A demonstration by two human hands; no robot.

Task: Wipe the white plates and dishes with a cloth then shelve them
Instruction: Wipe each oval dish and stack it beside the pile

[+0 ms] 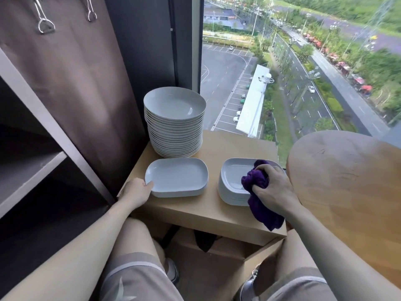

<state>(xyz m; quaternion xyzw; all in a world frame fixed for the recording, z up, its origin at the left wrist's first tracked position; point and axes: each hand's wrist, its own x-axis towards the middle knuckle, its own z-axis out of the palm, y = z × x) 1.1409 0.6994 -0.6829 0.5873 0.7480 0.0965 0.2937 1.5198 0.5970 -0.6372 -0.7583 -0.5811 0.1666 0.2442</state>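
while you wipe, right hand: your right hand (271,187) is clenched round the purple cloth (256,181), bunching it and pressing it into the top dish of the right stack (233,177); a tail of cloth hangs over the stack's near edge.
left hand: your left hand (136,190) grasps the near-left corner of the left dish (176,178), thumb on the rim, probably to steady it or take it up next.
where the dishes are: both lots sit apart on the cardboard box (217,203) before your knees; the round plates (174,122) stand in a tall stack just behind the left dish.
why so placed: everything is close to the shelf unit (32,166) on your left, likely their destination.
facing: every piece lies hollow side up.
long axis: the left dish runs left to right across you; the right stack's is partly hidden by your hand.
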